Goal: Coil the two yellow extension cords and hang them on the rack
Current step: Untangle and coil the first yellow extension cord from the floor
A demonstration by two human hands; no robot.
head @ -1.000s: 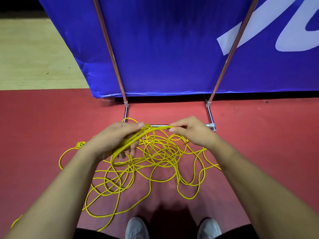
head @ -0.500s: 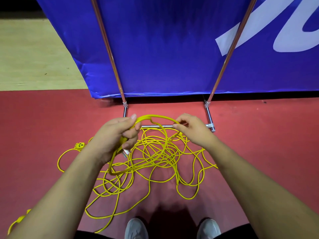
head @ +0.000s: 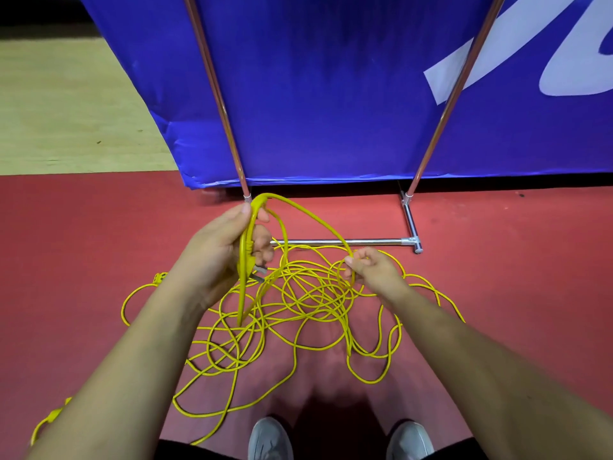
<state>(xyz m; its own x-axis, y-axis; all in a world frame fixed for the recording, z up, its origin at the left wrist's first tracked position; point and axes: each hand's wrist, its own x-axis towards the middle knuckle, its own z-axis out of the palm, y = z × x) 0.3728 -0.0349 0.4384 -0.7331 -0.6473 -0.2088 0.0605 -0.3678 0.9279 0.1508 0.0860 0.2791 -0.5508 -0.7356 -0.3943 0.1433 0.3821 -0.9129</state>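
Observation:
A tangle of yellow extension cord [head: 298, 313] lies on the red floor in front of my feet. My left hand [head: 229, 247] grips a few gathered loops of it, with the yellow plug [head: 248, 262] and its metal prongs hanging below my fingers. A strand arcs from that hand over to my right hand [head: 370, 267], which pinches it low, just above the pile. A yellow socket end [head: 159, 277] shows behind my left forearm. Another yellow end [head: 49, 418] lies at the lower left. The rack [head: 345, 242] stands just beyond the pile, with its chrome base bar on the floor.
The rack's two copper-coloured uprights [head: 215, 94] rise in front of a blue banner [head: 331, 94] with white lettering. Pale wooden flooring [head: 66, 111] lies at the far left. My grey shoes [head: 270, 438] are at the bottom edge, close to the cord pile.
My left hand has lifted its loops higher and turned them upright. My right hand has slid down and to the right along the strand, away from the left hand.

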